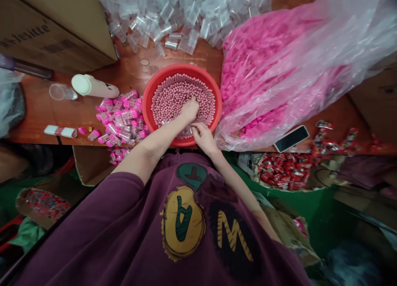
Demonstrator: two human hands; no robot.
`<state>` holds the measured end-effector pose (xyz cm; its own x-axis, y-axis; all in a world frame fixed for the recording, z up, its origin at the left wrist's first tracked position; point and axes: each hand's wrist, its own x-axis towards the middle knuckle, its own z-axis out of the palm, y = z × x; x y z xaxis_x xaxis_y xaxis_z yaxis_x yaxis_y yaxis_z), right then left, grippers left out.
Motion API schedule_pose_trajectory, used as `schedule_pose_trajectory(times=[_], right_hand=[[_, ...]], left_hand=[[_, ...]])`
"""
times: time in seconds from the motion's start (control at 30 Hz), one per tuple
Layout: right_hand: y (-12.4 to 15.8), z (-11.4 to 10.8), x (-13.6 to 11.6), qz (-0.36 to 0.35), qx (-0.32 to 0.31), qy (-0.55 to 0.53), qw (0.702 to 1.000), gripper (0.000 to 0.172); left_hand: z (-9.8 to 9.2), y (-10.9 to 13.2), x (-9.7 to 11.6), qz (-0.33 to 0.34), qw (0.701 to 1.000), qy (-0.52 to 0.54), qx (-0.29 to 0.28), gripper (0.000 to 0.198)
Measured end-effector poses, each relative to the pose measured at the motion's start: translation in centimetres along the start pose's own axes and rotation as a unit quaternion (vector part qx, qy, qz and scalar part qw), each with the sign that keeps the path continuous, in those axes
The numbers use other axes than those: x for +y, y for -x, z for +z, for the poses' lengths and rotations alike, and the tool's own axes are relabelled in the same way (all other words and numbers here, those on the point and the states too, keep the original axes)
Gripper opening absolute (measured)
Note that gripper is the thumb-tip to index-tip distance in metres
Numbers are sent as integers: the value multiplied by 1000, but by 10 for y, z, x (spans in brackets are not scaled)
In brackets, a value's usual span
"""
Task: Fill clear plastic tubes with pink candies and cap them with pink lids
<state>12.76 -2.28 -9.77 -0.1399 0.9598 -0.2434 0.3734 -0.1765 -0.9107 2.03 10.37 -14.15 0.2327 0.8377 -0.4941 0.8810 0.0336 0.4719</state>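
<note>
While the left hand (190,108) dips into the pink beads (175,94), the right hand (204,138) sits low by some clear tubes (185,133) at the near side of the red bowl (147,102) on the tabletop (130,73). The left fingers are bunched and the right ones bent in, but I cannot tell what either hand grips. The beads should be light, hard and rolly (they look like tiny balls), so a cupped scoop suits them. The tubes look thin but stiff; hold their sides gently.
</note>
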Motion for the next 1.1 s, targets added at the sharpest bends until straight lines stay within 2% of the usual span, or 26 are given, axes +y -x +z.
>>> schedule_pose_trajectory(times=[0.1, 0.17, 0.23, 0.33, 0.43, 0.5, 0.6, 0.7, 0.8, 0.9, 1.03, 1.1], right_hand=[[-1, -7, 2, 11, 25, -14, 1000, 30], [-3, -11, 5, 19, 50, -25, 998, 31], [-7, -16, 7, 33, 70, -35, 996, 33], [-17, -21, 8, 40, 86, -27, 995, 35], [-28, -25, 2, -2, 95, -11, 995, 33], [-36, -29, -5, -56, 92, 9, 994, 31], [-46, -36, -16, -137, 50, 52, 988, 40], [-53, -41, -24, -178, -31, 80, 980, 55], [-55, -42, -26, -183, -99, 83, 974, 53], [-53, -41, -26, -128, -140, 26, 982, 49], [-51, -41, -29, -68, -193, -59, 977, 49], [-51, -42, -32, -60, -201, -80, 975, 38]], left_hand=[[0, 3, -4, 12, 999, 40, 17, 34], [-4, 11, -13, 20, 991, 123, 42, 25], [-10, 22, -22, 18, 969, 241, 59, 24], [-21, 44, -31, 17, 919, 391, 53, 36], [-36, 65, -31, 30, 873, 486, 21, 45], [-46, 77, -29, 23, 846, 532, -24, 49], [-61, 91, -26, 14, 822, 562, -95, 49], [-70, 99, -23, 27, 820, 556, -129, 39], [-75, 103, -22, 21, 811, 562, -159, 22], [-79, 107, -24, -6, 804, 568, -176, 5], [-84, 112, -30, -29, 845, 508, -166, 13], [-85, 115, -33, -38, 842, 514, -159, 9]])
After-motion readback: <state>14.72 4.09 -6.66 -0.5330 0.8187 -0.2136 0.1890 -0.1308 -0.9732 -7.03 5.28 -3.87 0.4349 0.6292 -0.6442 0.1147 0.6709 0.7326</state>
